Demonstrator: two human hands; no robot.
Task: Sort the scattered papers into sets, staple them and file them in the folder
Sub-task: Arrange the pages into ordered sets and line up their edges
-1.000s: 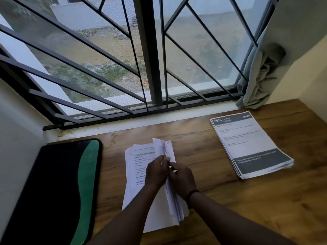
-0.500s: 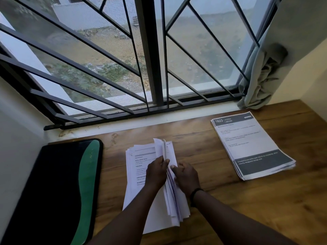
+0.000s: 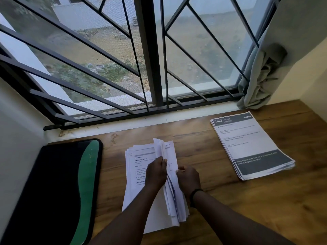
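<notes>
White sheets fan upward from a loose pile of papers on a wooden desk beneath a barred window, as a person leafs through them to sort them into sets. Fingers of the left hand curl round the lifted edges and pinch them upright, while the right hand, a dark band at its wrist, grips the leaves already turned to that side. One sorted stack with a dark header and footer lies well apart to the right; the black-and-green folder waits closed near the left edge (no stapler is in view). Doing this step well likely means parting one sheet at a time, reading each heading before moving it, and keeping the turned leaves squared so none slip back.
</notes>
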